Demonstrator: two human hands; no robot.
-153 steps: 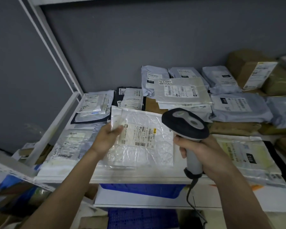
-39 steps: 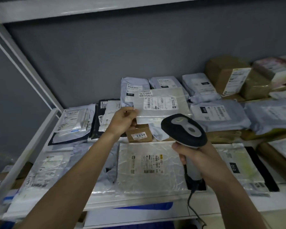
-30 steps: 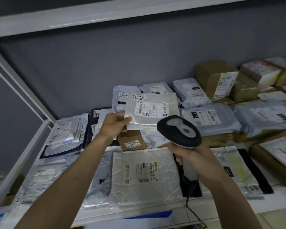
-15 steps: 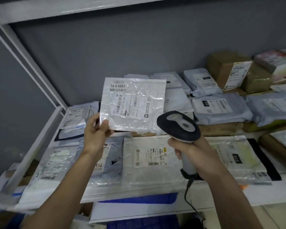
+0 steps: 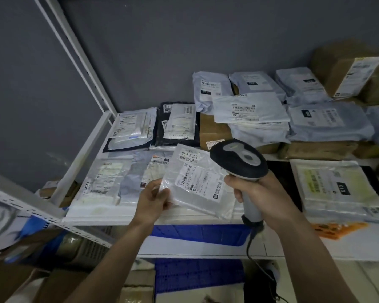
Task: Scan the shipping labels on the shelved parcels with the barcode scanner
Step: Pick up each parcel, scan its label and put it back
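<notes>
The scanner head covers the right edge of the clear bubble mailer and the front of a brown box at its 12 o'clock, so only the start of the number on that box's label shows. The mailer's shipping label faces up, printed "56-6-6603" at the top, but the finer text and barcodes below are too small to read. The left hand pinches the mailer's lower-left corner, thumb on top and fingers curled beneath it and out of sight; the mailer is tilted over the front of the white shelf, over other flat parcels. The right hand wraps its fingers round the scanner's grey grip, head at the mailer's 3 o'clock, and the black cable drops toward 6 o'clock until it is lost in the dark below. At the mailer's 9 o'clock lies a pale plastic parcel with a blurred label; at 11 o'clock a black mailer carries white labels. At 1 o'clock grey poly bags are stacked, partly overlapping one another. At 3 o'clock a yellowish clear parcel rests on the shelf, its right side cut off by the frame. A brown carton at the far 2 o'clock is also cut by the edge. Blue crates sit under the shelf, half hidden by the forearms.
</notes>
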